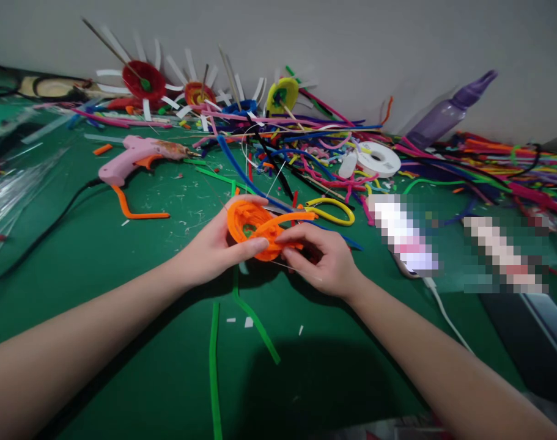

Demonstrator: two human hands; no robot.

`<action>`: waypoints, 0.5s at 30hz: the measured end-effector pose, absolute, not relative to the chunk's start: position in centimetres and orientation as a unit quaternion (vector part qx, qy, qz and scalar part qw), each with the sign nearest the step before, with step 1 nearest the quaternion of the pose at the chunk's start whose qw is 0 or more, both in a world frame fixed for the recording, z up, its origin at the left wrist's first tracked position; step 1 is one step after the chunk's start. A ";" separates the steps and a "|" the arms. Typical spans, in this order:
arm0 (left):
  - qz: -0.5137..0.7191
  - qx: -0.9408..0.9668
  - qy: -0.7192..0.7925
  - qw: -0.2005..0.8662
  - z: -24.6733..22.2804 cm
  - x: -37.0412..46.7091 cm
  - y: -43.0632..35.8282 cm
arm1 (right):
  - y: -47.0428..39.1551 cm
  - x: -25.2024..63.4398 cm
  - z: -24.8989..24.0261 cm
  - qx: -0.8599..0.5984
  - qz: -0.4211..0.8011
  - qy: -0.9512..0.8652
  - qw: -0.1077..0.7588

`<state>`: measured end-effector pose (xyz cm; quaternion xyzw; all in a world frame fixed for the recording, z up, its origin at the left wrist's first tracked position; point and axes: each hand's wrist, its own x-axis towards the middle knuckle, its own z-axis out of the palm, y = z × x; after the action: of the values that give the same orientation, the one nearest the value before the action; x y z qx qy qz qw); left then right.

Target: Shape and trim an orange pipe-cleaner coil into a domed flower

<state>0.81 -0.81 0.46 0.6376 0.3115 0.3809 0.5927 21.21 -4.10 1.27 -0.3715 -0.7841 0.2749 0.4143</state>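
An orange coiled pipe-cleaner piece (247, 214) with a green centre is held above the green table, near the middle of the view. My left hand (230, 241) grips its left side, with the thumb across the front and the fingers behind. At its right edge my right hand (321, 253) pinches the orange pipe cleaner with thumb and index finger. One orange strand (296, 216) sticks out to the right over my right hand's fingers. Thin clear threads run near the piece. Below it, green pipe cleaners (215, 366) lie on the table.
A pink glue gun (134, 157) with a black cord lies at the left. Behind are round coiled pieces (144, 80) with white strips, piled pipe cleaners, a white spool (378, 159) and a purple bottle (443, 116). A partly blurred phone with a white cable (447, 318) is at the right.
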 end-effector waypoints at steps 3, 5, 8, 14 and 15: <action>0.373 0.637 0.314 0.597 0.6 0.9 -0.9 | -4.0 21.2 1.2 -0.361 0.249 -0.804 0.401; 0.367 0.644 0.315 0.593 0.7 0.9 -1.0 | -4.0 21.1 1.2 -0.354 0.223 -0.826 0.377; 0.363 0.668 0.321 0.565 1.0 0.9 -1.0 | -4.0 21.2 1.2 -0.351 0.200 -0.850 0.338; 0.358 0.689 0.321 0.542 1.2 0.9 -1.0 | -4.0 21.3 1.2 -0.359 0.203 -0.854 0.317; 0.358 0.690 0.320 0.541 1.1 0.9 -1.0 | -4.0 21.3 1.2 -0.359 0.202 -0.855 0.317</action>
<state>0.93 -1.01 1.14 0.6902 0.3197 0.3584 0.5412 21.33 -4.01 1.20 -0.3587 -0.8545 0.2022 0.3166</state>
